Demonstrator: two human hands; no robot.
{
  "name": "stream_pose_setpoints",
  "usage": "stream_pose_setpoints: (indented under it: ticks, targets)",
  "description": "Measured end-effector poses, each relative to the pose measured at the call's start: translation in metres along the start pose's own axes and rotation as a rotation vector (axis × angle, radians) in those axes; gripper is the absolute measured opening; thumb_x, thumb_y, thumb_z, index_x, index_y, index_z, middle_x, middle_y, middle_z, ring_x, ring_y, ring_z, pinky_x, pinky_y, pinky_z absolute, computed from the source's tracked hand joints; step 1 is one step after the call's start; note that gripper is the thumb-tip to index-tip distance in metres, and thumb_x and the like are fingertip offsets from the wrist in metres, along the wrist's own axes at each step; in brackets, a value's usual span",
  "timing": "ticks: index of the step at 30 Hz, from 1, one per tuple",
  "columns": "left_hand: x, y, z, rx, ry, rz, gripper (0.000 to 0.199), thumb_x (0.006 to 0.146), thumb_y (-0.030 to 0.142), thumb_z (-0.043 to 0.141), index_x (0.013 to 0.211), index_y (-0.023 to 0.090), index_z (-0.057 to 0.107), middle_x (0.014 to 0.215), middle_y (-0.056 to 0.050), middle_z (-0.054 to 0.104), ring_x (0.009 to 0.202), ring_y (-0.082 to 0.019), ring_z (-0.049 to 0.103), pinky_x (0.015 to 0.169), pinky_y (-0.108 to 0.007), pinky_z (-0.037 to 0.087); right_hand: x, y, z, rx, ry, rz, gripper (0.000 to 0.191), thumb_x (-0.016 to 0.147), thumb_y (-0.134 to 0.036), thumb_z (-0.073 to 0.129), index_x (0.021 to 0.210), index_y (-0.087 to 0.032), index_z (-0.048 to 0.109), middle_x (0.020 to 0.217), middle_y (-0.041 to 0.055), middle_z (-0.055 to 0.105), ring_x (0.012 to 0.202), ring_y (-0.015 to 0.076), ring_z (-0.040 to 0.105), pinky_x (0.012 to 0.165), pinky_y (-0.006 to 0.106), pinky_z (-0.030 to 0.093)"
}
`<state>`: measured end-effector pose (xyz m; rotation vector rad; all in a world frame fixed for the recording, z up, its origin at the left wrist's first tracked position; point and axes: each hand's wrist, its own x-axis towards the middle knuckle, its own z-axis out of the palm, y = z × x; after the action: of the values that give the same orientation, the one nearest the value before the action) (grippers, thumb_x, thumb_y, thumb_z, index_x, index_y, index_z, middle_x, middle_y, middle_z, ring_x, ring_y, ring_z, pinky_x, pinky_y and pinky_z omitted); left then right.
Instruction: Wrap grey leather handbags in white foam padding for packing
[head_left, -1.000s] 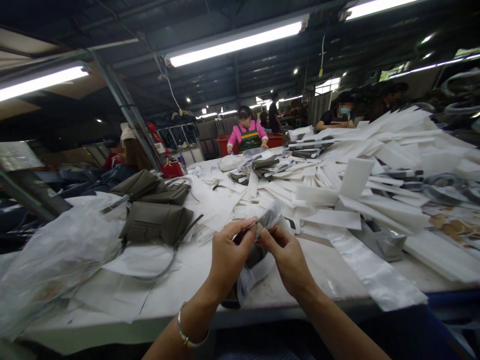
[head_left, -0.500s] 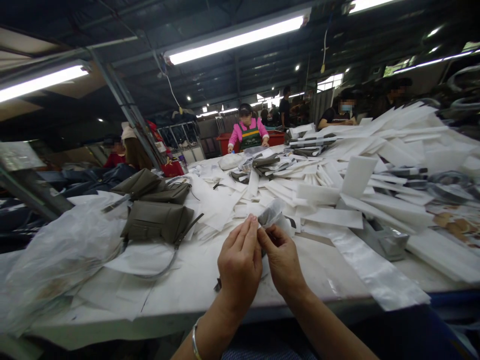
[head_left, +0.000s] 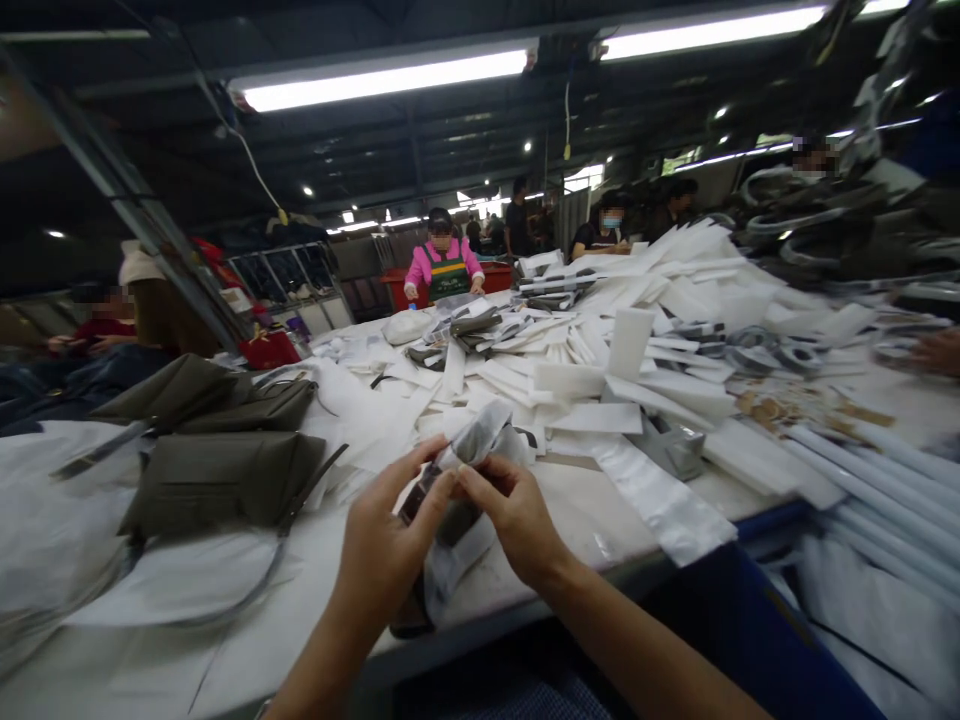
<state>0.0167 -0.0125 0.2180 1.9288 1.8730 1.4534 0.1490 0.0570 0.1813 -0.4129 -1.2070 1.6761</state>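
Observation:
My left hand (head_left: 394, 530) is closed on a dark strap (head_left: 454, 522) partly covered in translucent white wrapping (head_left: 480, 435). Close against it, my right hand (head_left: 517, 515) pinches the same wrapped strap, thumb and fingers pressed together. The strap curves up past my fingertips, and its lower end hangs down near the table's front edge. Part of it is hidden behind my fingers. To the left of my hands lies a dark olive bag (head_left: 225, 480) on white sheets.
A large heap of white foam strips (head_left: 675, 280) covers the table's (head_left: 577, 500) middle and right. Clear plastic (head_left: 52, 510) lies at the left. Long white rolls (head_left: 885, 500) stick out at the right. Across the table is a person in pink (head_left: 444, 262).
The view has turned to the right, so the bags and heap appear further left. My left hand has tilted and moved slightly away from my right, showing more of the dark strap between them.

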Motion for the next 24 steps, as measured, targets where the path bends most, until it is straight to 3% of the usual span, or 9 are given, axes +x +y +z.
stream_pose_setpoints:
  ticks: [5,8,10,12,13,16,18,21,24]
  targets:
    - [0.017,-0.013,-0.007,-0.085,-0.171,-0.174,0.045,0.083,0.054,0.068,0.116,0.024,0.070,0.120,-0.006,0.071,0.115,-0.029,0.064,0.104,-0.042,0.047,0.003,-0.003,-0.005,-0.102,-0.092,-0.028,0.034,0.084,-0.049,0.071,0.100,-0.020,0.074,0.091,0.0049,0.074,0.087,0.0219,0.070,0.083,0.035,0.055]
    - [0.016,-0.018,-0.005,-0.184,-0.167,-0.245,0.048,0.078,0.056,0.071,0.113,0.023,0.070,0.117,-0.007,0.072,0.111,-0.029,0.065,0.103,-0.042,0.048,0.009,-0.013,-0.033,-0.443,-0.171,-0.161,0.025,0.091,-0.043,0.065,0.104,-0.023,0.074,0.099,0.0042,0.075,0.094,0.0221,0.069,0.088,0.036,0.054]
    - [0.013,-0.019,-0.004,-0.242,-0.131,-0.310,0.051,0.076,0.057,0.074,0.113,0.021,0.070,0.114,-0.007,0.073,0.107,-0.029,0.067,0.101,-0.040,0.050,0.016,-0.024,-0.076,-0.793,-0.104,-0.325,0.021,0.092,-0.038,0.064,0.105,-0.026,0.074,0.108,0.0043,0.074,0.104,0.0229,0.067,0.097,0.038,0.050]
    - [0.012,-0.019,-0.005,-0.276,-0.081,-0.368,0.055,0.073,0.057,0.076,0.112,0.020,0.070,0.109,-0.007,0.074,0.103,-0.029,0.069,0.097,-0.039,0.052,0.022,-0.036,-0.140,-1.114,0.125,-0.452,0.019,0.088,-0.036,0.067,0.100,-0.025,0.075,0.119,0.0076,0.071,0.114,0.0260,0.062,0.107,0.043,0.044]
    - [0.011,-0.019,-0.006,-0.292,-0.066,-0.388,0.056,0.072,0.058,0.077,0.112,0.019,0.070,0.106,-0.007,0.075,0.101,-0.028,0.069,0.094,-0.038,0.053,0.024,-0.042,-0.176,-1.254,0.262,-0.447,0.017,0.087,-0.034,0.066,0.096,-0.023,0.076,0.125,0.0096,0.067,0.121,0.0281,0.058,0.111,0.046,0.039]
    - [0.012,-0.019,-0.006,-0.316,-0.039,-0.409,0.059,0.069,0.059,0.078,0.111,0.019,0.071,0.100,-0.007,0.076,0.094,-0.027,0.071,0.087,-0.035,0.056,0.024,-0.060,-0.277,-1.460,0.698,-0.181,0.013,0.081,-0.031,0.069,0.085,-0.020,0.075,0.144,0.0103,0.054,0.139,0.0324,0.040,0.119,0.049,0.026]
    - [0.013,-0.022,-0.003,-0.300,-0.017,-0.404,0.058,0.068,0.059,0.078,0.110,0.020,0.072,0.101,-0.006,0.076,0.093,-0.026,0.071,0.085,-0.032,0.056,0.021,-0.070,-0.324,-1.446,0.813,-0.070,0.015,0.078,-0.032,0.070,0.077,-0.017,0.074,0.146,0.0141,0.051,0.143,0.0390,0.031,0.120,0.056,0.018]
    - [0.014,-0.027,0.000,-0.287,-0.008,-0.402,0.056,0.068,0.059,0.079,0.109,0.022,0.072,0.104,-0.005,0.076,0.094,-0.025,0.071,0.083,-0.028,0.055,0.023,-0.077,-0.358,-1.344,0.827,0.060,0.020,0.072,-0.036,0.075,0.064,-0.018,0.072,0.131,0.0169,0.063,0.136,0.0411,0.041,0.116,0.054,0.027]
    - [0.014,-0.031,0.002,-0.298,-0.013,-0.416,0.058,0.068,0.059,0.079,0.113,0.022,0.071,0.103,-0.005,0.076,0.093,-0.025,0.071,0.081,-0.029,0.056,0.030,-0.078,-0.366,-1.199,0.798,0.154,0.023,0.070,-0.040,0.074,0.064,-0.018,0.073,0.121,0.0168,0.069,0.123,0.0395,0.055,0.107,0.051,0.039]
